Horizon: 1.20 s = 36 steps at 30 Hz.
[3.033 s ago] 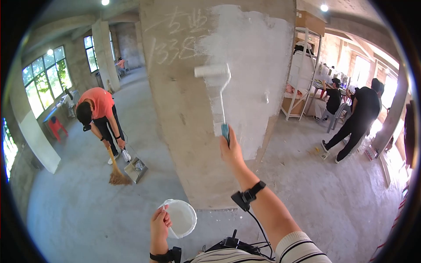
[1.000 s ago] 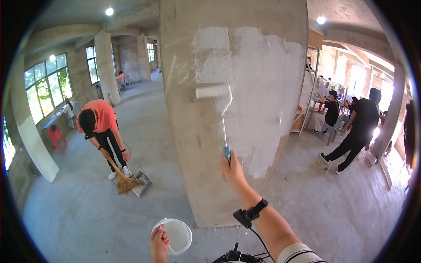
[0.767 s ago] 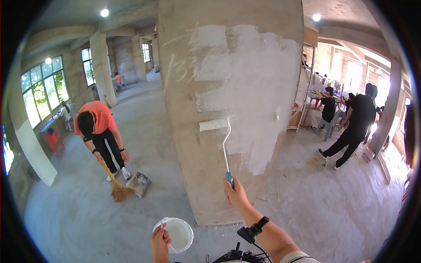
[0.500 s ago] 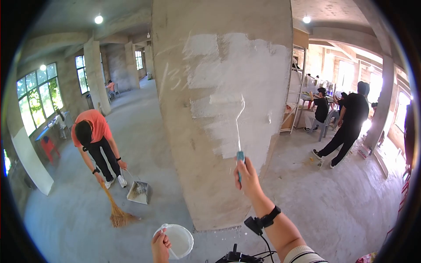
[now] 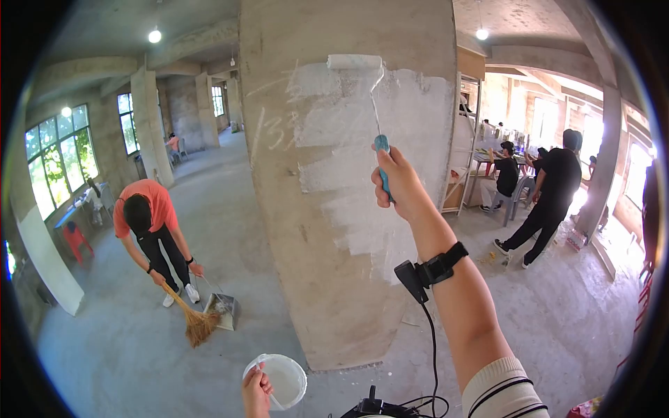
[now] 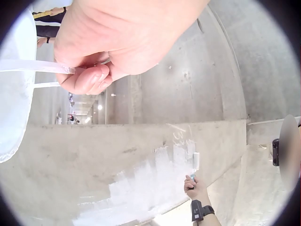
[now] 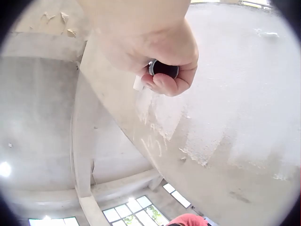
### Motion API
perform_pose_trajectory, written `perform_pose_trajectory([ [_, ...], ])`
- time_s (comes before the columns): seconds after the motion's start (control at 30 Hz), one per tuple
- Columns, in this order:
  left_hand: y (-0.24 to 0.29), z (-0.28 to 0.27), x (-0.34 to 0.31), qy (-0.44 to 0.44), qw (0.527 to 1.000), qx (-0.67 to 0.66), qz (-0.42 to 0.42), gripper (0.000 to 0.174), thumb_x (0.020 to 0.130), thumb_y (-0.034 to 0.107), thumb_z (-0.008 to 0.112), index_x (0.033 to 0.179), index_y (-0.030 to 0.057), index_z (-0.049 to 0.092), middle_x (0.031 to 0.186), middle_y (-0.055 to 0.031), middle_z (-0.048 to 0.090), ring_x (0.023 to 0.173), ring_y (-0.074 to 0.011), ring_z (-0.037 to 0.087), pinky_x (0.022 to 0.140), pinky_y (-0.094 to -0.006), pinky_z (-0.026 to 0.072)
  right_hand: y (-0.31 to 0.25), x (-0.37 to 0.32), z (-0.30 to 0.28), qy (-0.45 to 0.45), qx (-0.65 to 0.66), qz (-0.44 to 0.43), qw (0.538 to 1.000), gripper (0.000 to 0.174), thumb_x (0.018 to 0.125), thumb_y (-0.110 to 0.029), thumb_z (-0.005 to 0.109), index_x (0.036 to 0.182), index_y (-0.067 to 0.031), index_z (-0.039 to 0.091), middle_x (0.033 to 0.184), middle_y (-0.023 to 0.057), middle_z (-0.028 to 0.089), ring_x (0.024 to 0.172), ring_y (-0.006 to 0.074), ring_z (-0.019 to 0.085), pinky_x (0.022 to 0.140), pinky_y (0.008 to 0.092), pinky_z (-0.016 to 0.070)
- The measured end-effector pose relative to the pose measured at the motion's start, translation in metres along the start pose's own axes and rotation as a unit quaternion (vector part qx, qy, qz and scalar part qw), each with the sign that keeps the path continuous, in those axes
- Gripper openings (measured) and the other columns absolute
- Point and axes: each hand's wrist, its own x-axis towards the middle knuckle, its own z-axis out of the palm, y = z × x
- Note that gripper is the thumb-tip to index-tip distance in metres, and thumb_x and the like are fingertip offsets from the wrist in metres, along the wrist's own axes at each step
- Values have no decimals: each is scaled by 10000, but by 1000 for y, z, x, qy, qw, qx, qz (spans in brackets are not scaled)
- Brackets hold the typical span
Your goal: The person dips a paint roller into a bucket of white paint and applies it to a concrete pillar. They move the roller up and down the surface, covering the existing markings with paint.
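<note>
My right hand (image 5: 401, 182) grips the blue handle of a paint roller (image 5: 354, 63), raised high against the wall. The roller's white sleeve lies level at the top edge of the white painted patch (image 5: 411, 118) on the bare plaster wall (image 5: 279, 230). In the right wrist view the fingers wrap round the handle's dark end (image 7: 165, 69). Low in the head view, my left hand (image 5: 256, 389) holds the handle of a white bucket (image 5: 304, 383) with pale paint inside. The left wrist view shows those fingers curled round the thin white bail (image 6: 33, 66).
To the left a person in an orange shirt (image 5: 146, 209) sweeps with a straw broom (image 5: 200, 327) beside a dustpan (image 5: 221, 311). A shelf rack (image 5: 465, 139) and people in black (image 5: 554, 188) are on the right. A cable (image 5: 435, 341) hangs from my right wrist.
The roller has gone down the wall, then back up to the patch's top edge. More white covers the left side. My left hand keeps holding the bucket. The sweeper's broom has shifted about.
</note>
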Motion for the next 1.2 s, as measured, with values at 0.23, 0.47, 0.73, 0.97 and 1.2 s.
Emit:
perform_pose_trajectory([
  [0.23, -2, 0, -1, -14, 1000, 9, -12, 185, 903, 156, 499, 1010, 46, 602, 610, 41, 390, 483, -57, 318, 452, -213, 275, 67, -37, -16, -17, 23, 54, 998, 350, 972, -345, 393, 1212, -93, 430, 609, 17, 420, 362, 96, 348, 343, 249, 277],
  [0.47, -6, 4, -7, -4, 999, 25, -39, 221, 906, 127, 470, 1063, 25, 587, 611, 35, 388, 483, -51, 318, 441, -205, 271, 142, -94, -31, 5, 9, 138, 990, 297, 974, -287, 391, 1135, -47, 460, 609, 17, 408, 364, 95, 360, 340, 253, 288],
  [0.73, -5, 15, -10, -17, 998, 39, -56, 239, 915, 133, 455, 1084, 12, 573, 625, 36, 379, 486, -42, 303, 444, -194, 260, 238, -169, -45, 34, -11, 248, 968, 277, 976, -304, 393, 1086, -60, 463, 613, 20, 415, 368, 104, 362, 352, 254, 298],
  [0.97, -2, 16, -9, 1, 994, 74, -77, 245, 901, 112, 446, 1087, 12, 571, 620, 41, 377, 489, -44, 294, 451, -198, 250, 302, -219, -42, 65, -49, 342, 936, 239, 972, -270, 389, 1041, -53, 462, 589, 17, 415, 345, 104, 366, 316, 250, 289],
  [1.2, -10, 12, -2, 12, 993, 82, -88, 228, 920, 153, 472, 1071, 32, 594, 616, 49, 383, 483, -40, 299, 454, -195, 257, 334, -258, -48, 63, -31, 422, 904, 256, 963, -287, 403, 998, -42, 468, 584, 20, 419, 341, 104, 365, 305, 256, 282],
])
